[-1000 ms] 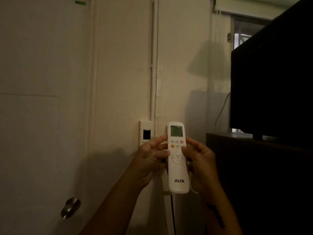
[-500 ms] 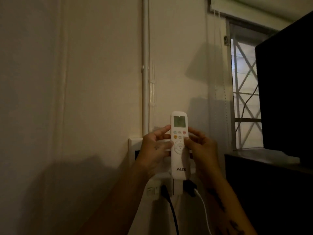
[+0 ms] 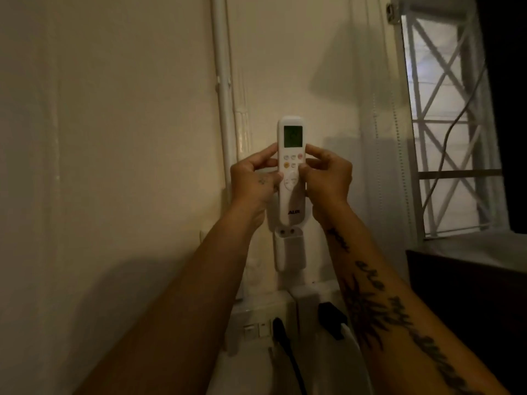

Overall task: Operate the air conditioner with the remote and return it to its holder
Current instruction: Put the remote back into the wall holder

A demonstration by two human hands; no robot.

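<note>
A white AUX remote (image 3: pixel 291 201) with a lit green screen is held upright in front of the wall. My left hand (image 3: pixel 253 178) grips its left edge, thumb on the lower buttons. My right hand (image 3: pixel 328 175) grips its right edge, thumb resting on the buttons near the middle. Just below the remote's bottom end, a white wall holder (image 3: pixel 289 249) is fixed to the wall; the remote sits above its pocket, not inside it. The air conditioner is out of view.
A white conduit pipe (image 3: pixel 224 81) runs up the wall left of the remote. Below are a socket panel (image 3: pixel 256 327) and two dark plugs (image 3: pixel 332 320) with cables. At the right are a barred window (image 3: pixel 450 115) and a dark cabinet (image 3: pixel 467 295).
The view has swung right and come closer to the wall; the door is gone from sight and the window is in full view. Both hands have kept hold of the remote, and the holder now shows below it.
</note>
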